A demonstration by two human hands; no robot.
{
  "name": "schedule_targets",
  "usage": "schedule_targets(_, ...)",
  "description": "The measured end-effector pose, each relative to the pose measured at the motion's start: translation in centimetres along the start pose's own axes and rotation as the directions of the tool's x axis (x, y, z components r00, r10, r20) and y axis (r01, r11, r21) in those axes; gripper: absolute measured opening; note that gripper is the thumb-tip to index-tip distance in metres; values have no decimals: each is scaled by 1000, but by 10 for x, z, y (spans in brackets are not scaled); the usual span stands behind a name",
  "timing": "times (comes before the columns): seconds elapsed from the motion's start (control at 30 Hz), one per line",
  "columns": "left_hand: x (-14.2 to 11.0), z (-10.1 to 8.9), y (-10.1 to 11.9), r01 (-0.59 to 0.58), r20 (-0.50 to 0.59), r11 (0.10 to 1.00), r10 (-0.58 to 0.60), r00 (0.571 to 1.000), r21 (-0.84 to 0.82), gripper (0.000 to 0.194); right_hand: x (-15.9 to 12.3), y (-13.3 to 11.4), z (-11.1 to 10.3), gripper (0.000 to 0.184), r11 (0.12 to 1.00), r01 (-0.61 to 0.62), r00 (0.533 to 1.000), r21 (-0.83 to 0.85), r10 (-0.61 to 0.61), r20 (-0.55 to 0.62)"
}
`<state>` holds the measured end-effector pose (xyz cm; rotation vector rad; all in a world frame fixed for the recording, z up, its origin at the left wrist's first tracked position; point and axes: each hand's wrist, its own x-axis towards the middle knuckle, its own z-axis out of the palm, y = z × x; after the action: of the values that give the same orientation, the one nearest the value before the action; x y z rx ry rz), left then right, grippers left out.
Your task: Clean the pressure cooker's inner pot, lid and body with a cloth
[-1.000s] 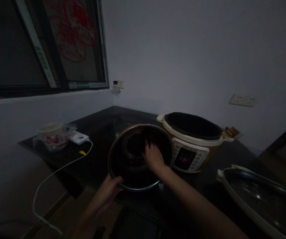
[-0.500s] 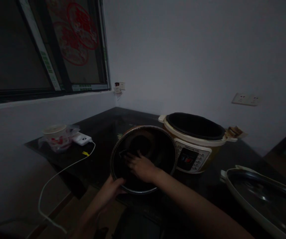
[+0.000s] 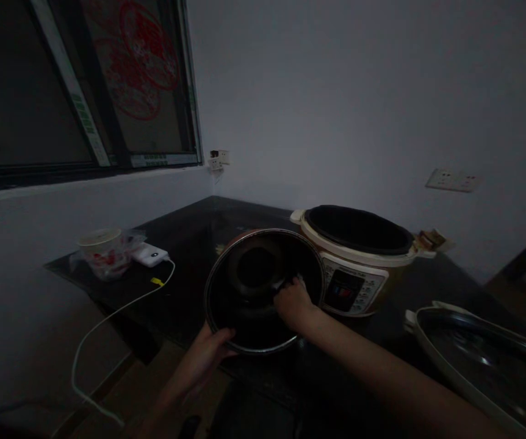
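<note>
Well, the left hand grips the lower-left rim of a dark pot, tilted over the black tabletop; the right hand curls inside it, around what I can't tell. Right of that grip stands an open cooker before a pale wall; leftward, a bagged tub sits below a dark window with red decorations.

Head camera: worn by the person, looks forward and down across the table.
Pot: close to the lens, low at centre frame.
Wall: faced beyond, farther off.
Window: upper left, at an angle.
</note>
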<state>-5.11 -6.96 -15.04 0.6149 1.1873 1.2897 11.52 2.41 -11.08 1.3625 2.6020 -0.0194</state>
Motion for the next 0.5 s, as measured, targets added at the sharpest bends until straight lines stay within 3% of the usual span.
schedule_targets(0.17, -1, 1, -3, -8, 36, 1000, 7, 999, 7, 68, 5, -30, 12, 37, 931, 154, 988, 331, -146, -50)
schedule_targets(0.3, -2, 2, -3, 11, 14, 1000, -12, 1000, 19, 72, 23, -56, 3, 42, 806, 226, 969, 548, -129, -211)
schedule_targets(0.33, -2, 2, -3, 9, 2, 1000, -9, 1000, 18, 71, 29, -60, -2, 43, 736, 255, 959, 627, -108, -263)
schedule_targets(0.37, -3, 3, -4, 6, -8, 1000, -6, 1000, 21, 71, 35, -63, -8, 43, 621, 294, 944, 726, -71, -322)
schedule_targets(0.4, -3, 3, -5, 2, -16, 1000, -2, 1000, 24, 70, 41, -64, -14, 42, 452, 344, 924, 823, -8, -382)
schedule_targets(0.43, -3, 4, -6, -1, -23, 1000, 2, 1000, 23, 69, 46, -62, -20, 40, 235, 402, 899, 885, 80, -430)
schedule_targets(0.5, -4, 5, -8, 0, -43, 1000, 1, 999, 6, 68, 54, -52, -30, 33, -199, 511, 849, 836, 273, -453)
